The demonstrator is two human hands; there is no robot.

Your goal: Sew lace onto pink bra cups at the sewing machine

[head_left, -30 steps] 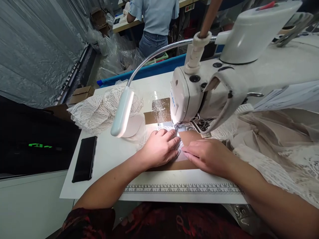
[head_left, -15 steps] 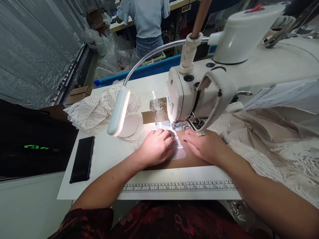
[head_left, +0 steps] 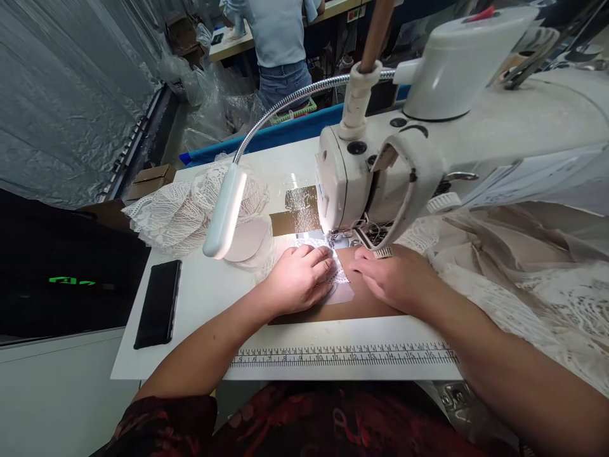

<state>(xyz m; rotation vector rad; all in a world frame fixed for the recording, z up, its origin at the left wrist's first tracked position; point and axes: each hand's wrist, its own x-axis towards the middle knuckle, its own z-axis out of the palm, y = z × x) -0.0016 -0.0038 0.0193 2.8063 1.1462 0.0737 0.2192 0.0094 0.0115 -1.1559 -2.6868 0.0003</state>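
Moved: right hand [head_left: 390, 270], which 1 second ago has its fingertips at the lace's near-right corner and now lies farther off, clear of the lace on its right; against the frame 0.5 seconds ago, hardly any change.
Lace [head_left: 340, 271]: at the near side of the foot [head_left: 332, 240] of the machine [head_left: 345, 181], partly under the left hand [head_left: 301, 279], with a pale sheet [head_left: 340, 294] showing along its near edge.
Lace edge: its right side runs from just beside the foot at the far end, slanting nearer and to the right; the long axis of the full piece does not show.
Nearer hand: left, lying on the lace; right is just beside it, with a strip of brown panel [head_left: 371, 301] between.
Left grip: palm down, fingers laid together over the lace, pressing it rather than clenched round it.
Right grip: fingers together and partly bent, low over the brown panel; the view does not settle whether they pinch anything.
Around: lace pile [head_left: 166, 212] on the left, far from the phone [head_left: 158, 304]; lamp [head_left: 226, 212] over the pile's right side; ruler [head_left: 328, 359] along the near edge; tan cloth [head_left: 490, 244] on the right.
Hidden: most of the lace, under the left hand; the right thumb's contact.
Hard to make out: the needle, and whether the lace is clamped beneath the foot.
Cut off: a person [head_left: 280, 38] at the far side, by the top of the view; the machine, at the right.
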